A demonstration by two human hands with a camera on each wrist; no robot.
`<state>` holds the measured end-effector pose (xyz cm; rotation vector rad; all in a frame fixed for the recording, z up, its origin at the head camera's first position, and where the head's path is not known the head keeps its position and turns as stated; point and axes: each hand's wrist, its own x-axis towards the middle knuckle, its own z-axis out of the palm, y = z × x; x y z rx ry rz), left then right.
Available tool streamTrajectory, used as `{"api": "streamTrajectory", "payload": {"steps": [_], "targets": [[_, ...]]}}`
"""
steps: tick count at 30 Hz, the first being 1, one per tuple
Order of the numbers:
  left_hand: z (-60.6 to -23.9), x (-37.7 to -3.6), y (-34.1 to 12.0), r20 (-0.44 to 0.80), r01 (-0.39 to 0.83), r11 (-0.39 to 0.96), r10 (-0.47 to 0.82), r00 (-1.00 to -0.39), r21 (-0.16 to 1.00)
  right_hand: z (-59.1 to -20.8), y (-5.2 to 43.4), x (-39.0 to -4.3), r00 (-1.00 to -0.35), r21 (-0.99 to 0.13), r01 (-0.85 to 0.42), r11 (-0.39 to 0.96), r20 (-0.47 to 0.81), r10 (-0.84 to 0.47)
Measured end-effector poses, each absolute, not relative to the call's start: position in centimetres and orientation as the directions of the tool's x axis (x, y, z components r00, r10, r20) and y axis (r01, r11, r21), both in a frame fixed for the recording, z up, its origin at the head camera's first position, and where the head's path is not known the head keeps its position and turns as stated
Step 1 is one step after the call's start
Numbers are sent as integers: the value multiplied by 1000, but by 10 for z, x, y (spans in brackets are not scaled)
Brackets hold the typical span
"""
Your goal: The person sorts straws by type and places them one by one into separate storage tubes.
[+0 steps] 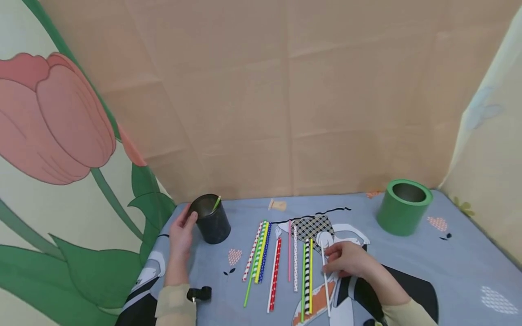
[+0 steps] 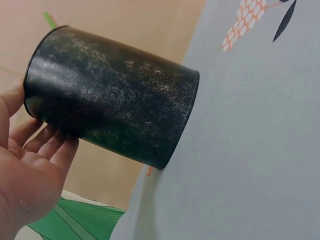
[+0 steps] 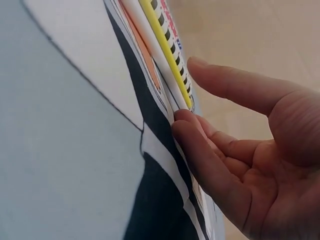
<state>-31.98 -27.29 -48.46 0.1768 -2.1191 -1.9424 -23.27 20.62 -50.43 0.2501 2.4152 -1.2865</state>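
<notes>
Your left hand (image 1: 181, 235) rests its relaxed fingers against the side of the black cup (image 1: 211, 219), which stands upright on the blue cloth (image 1: 428, 267) with a green straw (image 1: 216, 203) inside. Your right hand (image 1: 350, 259) lies over the white straw (image 1: 325, 276), at the right end of the row of straws, fingertips (image 3: 186, 125) touching it; whether they pinch it you cannot tell.

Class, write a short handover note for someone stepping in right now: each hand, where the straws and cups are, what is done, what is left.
Left hand: fingers rest against the black cup, which stands on the table.
Right hand: fingertips on the white straw, not lifted.
Done: one green straw stands in the black cup.
Left: the other straws lie in a row on the cloth. Green cup stands far right, untouched.
</notes>
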Motion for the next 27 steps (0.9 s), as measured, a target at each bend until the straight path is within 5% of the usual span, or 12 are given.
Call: {"api": "streamTrajectory", "payload": {"steps": [27], "targets": [[-488, -318, -274, 111, 78, 136, -253, -961, 988, -510, 206, -233, -910, -766, 328, 553, -413, -33]]}}
